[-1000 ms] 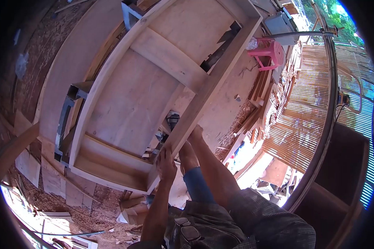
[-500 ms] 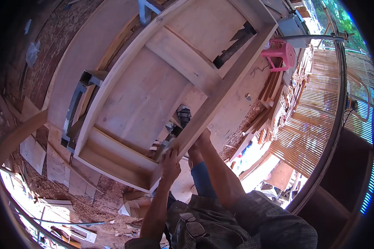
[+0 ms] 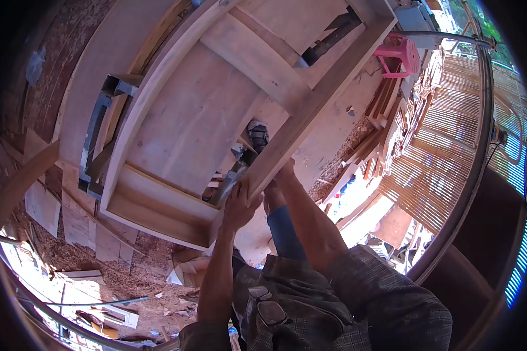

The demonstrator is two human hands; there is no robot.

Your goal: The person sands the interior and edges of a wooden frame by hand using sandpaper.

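A large shallow wooden frame (image 3: 316, 111) with raised sides and a crosspiece (image 3: 257, 58) lies slanted in front of me. My left hand (image 3: 240, 206) grips its near long rail close to the lower corner, fingers curled over the top edge. Farther up that rail, my right hand (image 3: 284, 173) is against its outer side and underside; the rail hides most of its fingers. Through an opening in the frame I see my shod foot (image 3: 257, 136) and some metal pieces beside it.
A metal bracket-like piece (image 3: 93, 140) stands left of the frame. A pink plastic stool (image 3: 399, 55) is at the upper right, with wood strips (image 3: 380, 111) below it. Wood shavings and offcuts (image 3: 105, 234) cover the ground at lower left. A dark curved bar (image 3: 480, 134) runs down the right.
The whole scene has shifted upward in view, mostly from my head tilting. Both hands keep their places along the rail, and the frame sits about the same against its surroundings.
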